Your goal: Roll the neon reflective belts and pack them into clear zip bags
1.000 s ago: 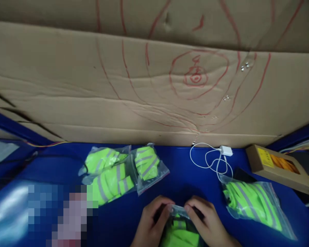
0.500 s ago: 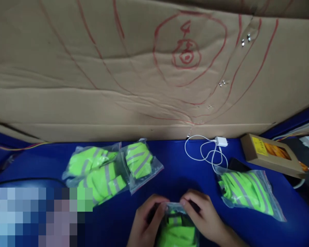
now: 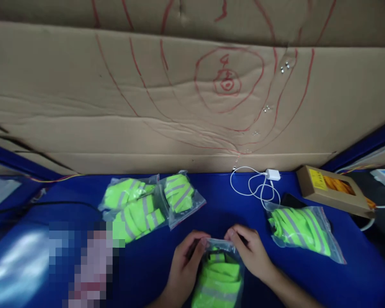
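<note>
A clear zip bag holding folded fluorescent green cloth with grey reflective stripes is upright to the view at the bottom centre. My left hand pinches the left end of its top edge between thumb and fingers. At the right end of that edge, my right hand has a similar pinch. The zip strip runs between the two hands; whether it is sealed I cannot tell. More bags of the same kind lie around: one bag to the right, another bag behind my left hand, and two overlapping bags further left.
A white charger with a coiled cable and a brown windowed box are at the back right of the blue table. Behind stands a cardboard panel with red drawn rings. A pixelated patch and shiny plastic fill the lower left.
The view has shifted, so the held bag and both hands sit higher in it and more of the bag shows. Both hands keep their pinch on the bag's top edge.
</note>
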A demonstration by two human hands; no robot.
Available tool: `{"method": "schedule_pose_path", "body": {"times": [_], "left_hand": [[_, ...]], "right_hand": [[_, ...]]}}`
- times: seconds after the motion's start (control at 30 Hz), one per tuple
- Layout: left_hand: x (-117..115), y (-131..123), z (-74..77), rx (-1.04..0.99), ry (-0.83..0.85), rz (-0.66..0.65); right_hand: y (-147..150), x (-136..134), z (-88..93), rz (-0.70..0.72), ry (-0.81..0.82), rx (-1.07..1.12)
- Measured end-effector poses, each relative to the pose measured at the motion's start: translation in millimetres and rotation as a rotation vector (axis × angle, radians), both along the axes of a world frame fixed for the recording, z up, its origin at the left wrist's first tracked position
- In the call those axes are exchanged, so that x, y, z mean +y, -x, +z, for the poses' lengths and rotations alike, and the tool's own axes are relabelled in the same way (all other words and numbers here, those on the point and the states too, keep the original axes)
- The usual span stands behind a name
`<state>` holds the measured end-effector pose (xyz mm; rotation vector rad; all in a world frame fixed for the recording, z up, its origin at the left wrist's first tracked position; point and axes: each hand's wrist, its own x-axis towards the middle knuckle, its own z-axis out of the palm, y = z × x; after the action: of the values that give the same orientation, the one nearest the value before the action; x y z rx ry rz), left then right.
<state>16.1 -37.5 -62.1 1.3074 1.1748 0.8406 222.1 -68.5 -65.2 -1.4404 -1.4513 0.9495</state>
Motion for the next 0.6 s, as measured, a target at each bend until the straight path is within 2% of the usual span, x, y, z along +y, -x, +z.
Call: {"method": "schedule_pose_path", "body": {"times": [0.13, 0.3, 0.6], "left_hand": [[-6.5, 3.4, 2.8, 0.013, -0.053, -0.051], [-14.1, 4.8, 10.4, 0.004, -0.037, -0.052], [-2.5, -2.5, 9.1, -0.114, 0.021, -0.045]], "right_hand": [[3.2, -6.1, 0.7, -0.089, 0.005, 0.041], [2.2, -14.8, 7.3, -0.076, -0.001, 0.012], [2.0, -4.8, 0.0, -0.131, 0.012, 0.033]]}}
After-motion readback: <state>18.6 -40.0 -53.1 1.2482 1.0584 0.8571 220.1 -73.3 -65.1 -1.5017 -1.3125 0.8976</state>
